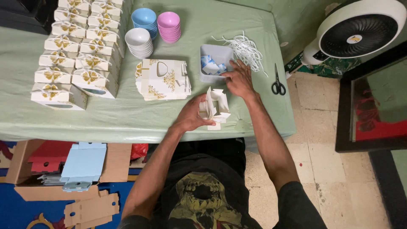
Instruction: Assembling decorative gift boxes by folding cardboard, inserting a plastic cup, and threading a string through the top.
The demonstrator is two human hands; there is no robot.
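Item: half-folded white box (pixel 215 108), gripped in left hand (pixel 191 116); right hand (pixel 240 79), fingers spread, reached into grey tray (pixel 216 53); finished boxes (pixel 76 55) stood well left, flat blanks (pixel 163 79) remained unfolded just beyond left fingers.

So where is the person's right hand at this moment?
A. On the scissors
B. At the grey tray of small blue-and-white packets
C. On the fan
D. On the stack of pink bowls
B. The right hand has its fingers at the edge of the grey tray of packets, while the scissors lie untouched to its right and the pink bowls stand farther back.
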